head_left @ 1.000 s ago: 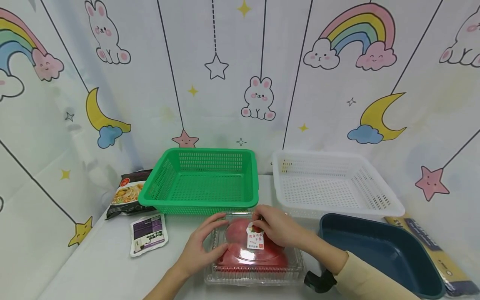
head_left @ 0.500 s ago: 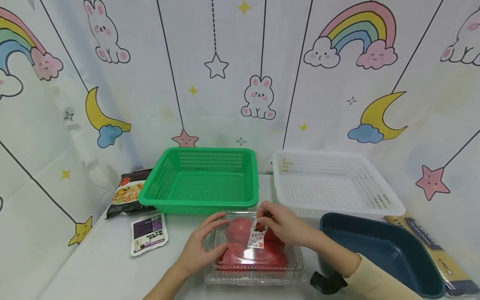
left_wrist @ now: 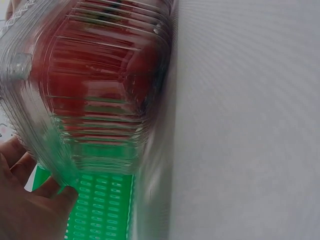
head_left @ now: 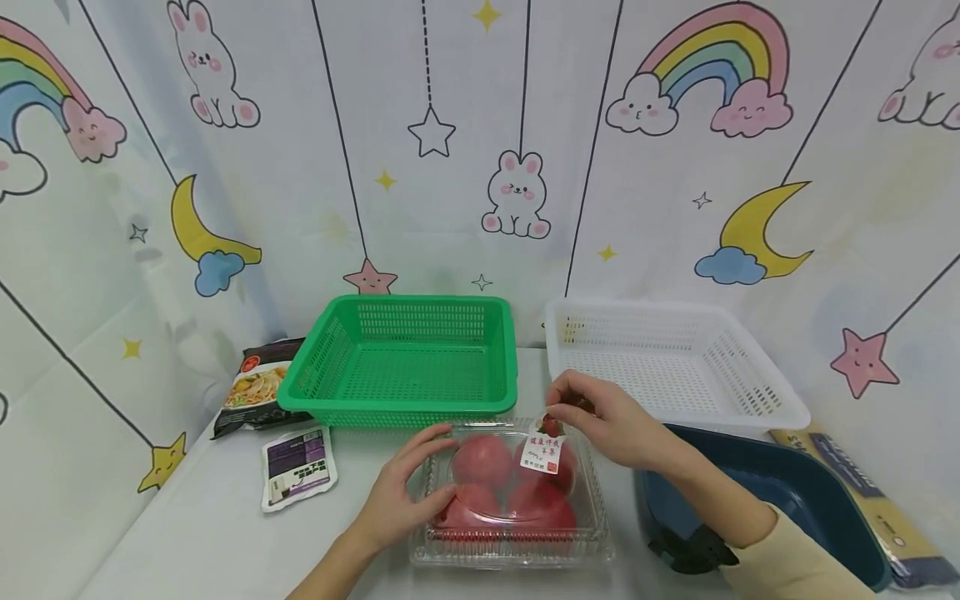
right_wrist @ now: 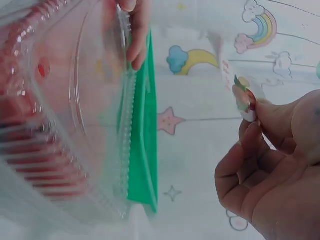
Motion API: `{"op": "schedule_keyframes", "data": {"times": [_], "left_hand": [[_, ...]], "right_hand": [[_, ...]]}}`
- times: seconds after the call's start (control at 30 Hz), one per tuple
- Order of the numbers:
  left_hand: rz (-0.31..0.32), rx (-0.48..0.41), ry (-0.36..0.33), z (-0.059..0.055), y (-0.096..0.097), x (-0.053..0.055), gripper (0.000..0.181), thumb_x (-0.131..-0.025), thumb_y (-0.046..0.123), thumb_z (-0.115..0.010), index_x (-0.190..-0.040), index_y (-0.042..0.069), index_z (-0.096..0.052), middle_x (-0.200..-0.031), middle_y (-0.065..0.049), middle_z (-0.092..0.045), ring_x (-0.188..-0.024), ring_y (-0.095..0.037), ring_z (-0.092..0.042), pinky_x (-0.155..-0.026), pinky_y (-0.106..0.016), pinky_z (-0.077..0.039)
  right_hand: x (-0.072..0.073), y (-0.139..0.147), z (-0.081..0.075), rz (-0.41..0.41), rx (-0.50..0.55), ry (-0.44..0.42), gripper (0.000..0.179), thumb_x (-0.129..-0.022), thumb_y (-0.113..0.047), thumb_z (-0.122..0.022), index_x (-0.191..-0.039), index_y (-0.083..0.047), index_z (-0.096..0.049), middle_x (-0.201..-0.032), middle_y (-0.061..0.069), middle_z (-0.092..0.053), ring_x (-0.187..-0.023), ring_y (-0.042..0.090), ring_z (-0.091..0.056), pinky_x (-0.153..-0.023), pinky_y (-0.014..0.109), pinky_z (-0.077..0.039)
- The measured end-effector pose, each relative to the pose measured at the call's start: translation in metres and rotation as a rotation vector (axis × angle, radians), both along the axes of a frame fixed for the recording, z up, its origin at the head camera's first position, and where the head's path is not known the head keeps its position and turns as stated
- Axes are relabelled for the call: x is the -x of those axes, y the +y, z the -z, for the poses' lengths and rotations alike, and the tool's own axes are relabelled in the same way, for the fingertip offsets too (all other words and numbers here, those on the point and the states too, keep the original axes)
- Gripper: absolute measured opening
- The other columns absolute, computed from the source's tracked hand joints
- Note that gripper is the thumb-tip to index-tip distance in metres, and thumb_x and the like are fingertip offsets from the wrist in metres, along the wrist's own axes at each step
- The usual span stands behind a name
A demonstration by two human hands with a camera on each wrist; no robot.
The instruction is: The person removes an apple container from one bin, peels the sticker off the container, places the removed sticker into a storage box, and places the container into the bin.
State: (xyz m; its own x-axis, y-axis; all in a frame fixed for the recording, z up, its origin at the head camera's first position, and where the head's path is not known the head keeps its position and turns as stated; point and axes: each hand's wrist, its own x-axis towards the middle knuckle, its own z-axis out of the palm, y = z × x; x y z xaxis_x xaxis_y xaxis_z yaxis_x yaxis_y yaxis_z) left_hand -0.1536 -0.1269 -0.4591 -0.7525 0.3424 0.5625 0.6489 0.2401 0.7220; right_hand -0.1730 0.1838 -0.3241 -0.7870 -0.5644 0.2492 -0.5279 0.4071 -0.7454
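A clear plastic clamshell box (head_left: 517, 546) of several red apples (head_left: 480, 461) sits on the white table, lid down. My left hand (head_left: 402, 492) rests on the box's left side, thumb and fingers spread over the lid's edge. In the left wrist view, those fingers (left_wrist: 20, 167) touch the clear rim. Between thumb and index finger, my right hand (head_left: 609, 419) pinches the top of a white label (head_left: 542, 454) with red writing and a printed apple. The right wrist view has this label (right_wrist: 243, 97) off the lid, hanging from the fingertips.
Behind the box stand a green basket (head_left: 397, 414) and a white basket (head_left: 675, 410). A dark blue basin (head_left: 795, 500) lies under the right forearm, with a yellowish packet (head_left: 900, 533) beyond it. A noodle bag (head_left: 258, 392) and purple-white pouch (head_left: 298, 468) lie left.
My right hand has moved up and to the right, peeling the label from the lid's top. My left hand and the box have stayed put.
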Motion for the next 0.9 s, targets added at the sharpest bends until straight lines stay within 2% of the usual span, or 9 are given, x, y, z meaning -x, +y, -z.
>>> {"op": "schedule_keyframes", "data": {"times": [0.13, 0.37, 0.6, 0.7, 0.9], "left_hand": [[0.001, -0.007, -0.004, 0.000, -0.001, 0.000, 0.049, -0.085, 0.012, -0.076, -0.133, 0.010, -0.064, -0.147, -0.017, -0.050, -0.139, -0.033, -0.043, -0.103, -0.069, -0.038], [-0.005, -0.004, -0.007, 0.002, 0.000, 0.000, 0.049, -0.085, 0.012, -0.077, -0.132, 0.012, -0.064, -0.147, -0.016, -0.050, -0.140, -0.032, -0.042, -0.103, -0.069, -0.037], [-0.005, -0.002, -0.006, 0.002, 0.000, 0.000, 0.049, -0.086, 0.013, -0.077, -0.133, 0.013, -0.064, -0.148, -0.012, -0.050, -0.139, -0.033, -0.043, -0.103, -0.069, -0.038], [-0.004, -0.001, -0.004, 0.002, 0.000, 0.000, 0.049, -0.086, 0.013, -0.076, -0.133, 0.014, -0.064, -0.148, -0.011, -0.050, -0.139, -0.033, -0.043, -0.103, -0.069, -0.038], [-0.008, 0.004, 0.001, 0.002, 0.000, 0.001, 0.048, -0.086, 0.014, -0.076, -0.133, 0.013, -0.064, -0.148, -0.012, -0.051, -0.139, -0.033, -0.043, -0.102, -0.069, -0.039]], "right_hand": [[0.001, 0.013, 0.000, 0.005, 0.003, -0.024, 0.005, -0.101, -0.005, -0.061, -0.102, -0.010, -0.062, -0.093, 0.000, -0.063, -0.084, 0.029, -0.061, -0.073, 0.030, -0.055], [-0.001, 0.042, 0.004, 0.039, -0.007, -0.078, 0.003, -0.100, -0.007, -0.063, -0.102, -0.007, -0.065, -0.093, 0.003, -0.067, -0.081, 0.019, -0.064, -0.072, 0.027, -0.055], [-0.005, 0.077, 0.006, 0.081, -0.066, -0.111, 0.008, -0.100, -0.009, -0.063, -0.105, -0.003, -0.067, -0.093, 0.001, -0.068, -0.080, 0.016, -0.063, -0.070, 0.026, -0.055], [-0.005, 0.095, 0.011, 0.051, -0.088, -0.140, 0.007, -0.102, -0.009, -0.061, -0.103, -0.003, -0.065, -0.091, 0.001, -0.068, -0.079, 0.016, -0.063, -0.069, 0.027, -0.055], [-0.002, 0.129, 0.019, -0.059, -0.126, -0.224, 0.008, -0.104, -0.008, -0.056, -0.100, -0.004, -0.062, -0.089, 0.003, -0.068, -0.079, 0.019, -0.064, -0.069, 0.029, -0.054]]}}
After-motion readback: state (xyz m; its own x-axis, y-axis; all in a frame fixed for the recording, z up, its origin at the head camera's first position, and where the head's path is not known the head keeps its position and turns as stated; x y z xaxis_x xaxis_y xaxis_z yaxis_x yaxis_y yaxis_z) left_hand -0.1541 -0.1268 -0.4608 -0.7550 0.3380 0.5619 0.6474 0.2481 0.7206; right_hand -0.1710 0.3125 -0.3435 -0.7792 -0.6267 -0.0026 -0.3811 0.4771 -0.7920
